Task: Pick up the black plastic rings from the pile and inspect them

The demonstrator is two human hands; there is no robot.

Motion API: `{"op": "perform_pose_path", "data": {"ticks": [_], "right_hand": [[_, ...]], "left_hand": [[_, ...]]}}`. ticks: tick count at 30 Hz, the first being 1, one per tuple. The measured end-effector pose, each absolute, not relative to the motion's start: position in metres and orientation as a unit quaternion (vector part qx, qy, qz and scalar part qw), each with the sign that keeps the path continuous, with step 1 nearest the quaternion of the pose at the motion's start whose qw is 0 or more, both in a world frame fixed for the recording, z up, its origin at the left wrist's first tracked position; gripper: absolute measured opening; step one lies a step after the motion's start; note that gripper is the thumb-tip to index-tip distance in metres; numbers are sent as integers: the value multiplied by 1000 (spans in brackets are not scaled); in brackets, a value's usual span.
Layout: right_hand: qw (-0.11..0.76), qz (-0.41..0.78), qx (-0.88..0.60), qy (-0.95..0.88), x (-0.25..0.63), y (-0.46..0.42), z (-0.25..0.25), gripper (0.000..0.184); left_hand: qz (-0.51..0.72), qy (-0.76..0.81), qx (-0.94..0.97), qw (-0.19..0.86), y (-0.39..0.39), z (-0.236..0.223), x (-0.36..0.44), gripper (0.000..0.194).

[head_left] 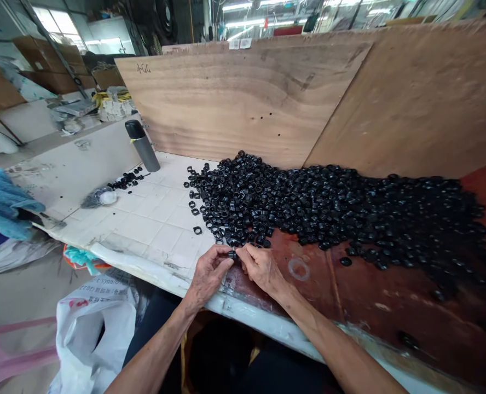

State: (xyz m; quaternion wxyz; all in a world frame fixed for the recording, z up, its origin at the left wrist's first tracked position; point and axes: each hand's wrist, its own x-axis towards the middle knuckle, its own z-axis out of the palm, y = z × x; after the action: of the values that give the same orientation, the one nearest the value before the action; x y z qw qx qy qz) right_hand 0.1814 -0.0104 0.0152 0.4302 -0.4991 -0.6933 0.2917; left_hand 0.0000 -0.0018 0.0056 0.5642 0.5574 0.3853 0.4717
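While a person's two bare hands work close together, everything here is easiest to place around one heap of black rings (308,208). Far to the left of the heap, a blue towel (5,202) droops over the bench edge, with a white sack (9,254) lying below it. Closer in, and below the heap's left end, a white plastic bag (95,334) sits on the floor beside a pink strap (17,350). A small clear bag (99,197) and a little cluster of loose rings (125,178) rest on a tiled board (152,219) to the left of the heap, while a grey flask (143,146) with a black cap stands upright just beyond them, near the heap's back left corner. At the heap's front edge the left hand (207,275) and right hand (261,268) meet, fingers curled inward, the fingertips (226,258) of both pinching a single ring (232,254) between them, just in front of the heap. To the right of the hands, the heap runs on across a red-brown board (374,290), with a few stray rings scattered along its front. Plywood sheets (243,98) stand upright behind the heap along its whole length.
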Motion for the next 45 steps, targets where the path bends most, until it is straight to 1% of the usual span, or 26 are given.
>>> {"op": "perform_pose_path", "data": {"ticks": [4, 7, 11, 13, 15, 18, 20, 23, 25, 27, 30, 33, 35, 37, 38, 40, 42, 43, 44, 45], "right_hand": [[442, 289, -476, -703, 181, -12, 16, 11], [437, 319, -498, -678, 181, -12, 17, 16], [458, 309, -463, -693, 179, -13, 15, 9], [450, 354, -465, -676, 177, -13, 13, 9], [436, 440, -479, -622, 175, -13, 12, 10], [442, 563, -470, -517, 172, -13, 12, 18], [442, 640, -446, -443, 172, -12, 13, 27], [411, 722, -422, -363, 176, -11, 14, 37], [392, 747, -416, -340, 180, -10, 14, 35], [368, 774, -405, -318, 184, -9, 15, 26], [294, 830, -379, -284, 190, -8, 16, 12], [209, 874, -341, -274, 191, -9, 18, 12], [168, 878, -334, -298, 191, -12, 22, 16], [157, 829, -375, -383, 191, -14, 27, 26], [175, 772, -418, -445, 192, -15, 30, 31], [255, 583, -527, -563, 197, -14, 33, 34], [335, 351, -617, -620, 203, -11, 31, 25], [353, 254, -645, -628, 206, -8, 28, 19], [355, 183, -660, -636, 208, -6, 23, 15], [345, 136, -665, -648, 210, -3, 18, 14]], "left_hand": [[471, 380, 550, 576, -2, 4, 0, 26], [467, 376, 550, 581, -2, 4, -1, 26], [458, 378, 507, 624, 0, 4, -3, 28], [448, 380, 513, 626, 0, 4, -3, 28], [453, 389, 558, 576, 0, 4, -3, 24], [468, 390, 671, 422, -3, 2, -2, 17], [463, 371, 736, 327, -6, -1, -1, 21], [438, 350, 790, 249, -10, -8, 1, 31], [423, 348, 809, 216, -13, -11, 1, 34], [411, 333, 829, 183, -16, -12, -2, 39], [377, 281, 874, 126, -19, -10, -13, 49], [328, 205, 918, 86, -19, 0, -27, 54], [300, 152, 937, 91, -19, 11, -34, 52], [269, 138, 945, 123, -23, 26, -37, 48], [248, 148, 945, 151, -27, 34, -37, 45], [193, 176, 940, 218, -37, 50, -34, 35], [146, 206, 927, 277, -44, 61, -29, 17], [143, 235, 915, 296, -44, 62, -26, 9], [160, 281, 898, 300, -41, 61, -23, 5], [193, 337, 874, 292, -34, 56, -20, 6]]}}
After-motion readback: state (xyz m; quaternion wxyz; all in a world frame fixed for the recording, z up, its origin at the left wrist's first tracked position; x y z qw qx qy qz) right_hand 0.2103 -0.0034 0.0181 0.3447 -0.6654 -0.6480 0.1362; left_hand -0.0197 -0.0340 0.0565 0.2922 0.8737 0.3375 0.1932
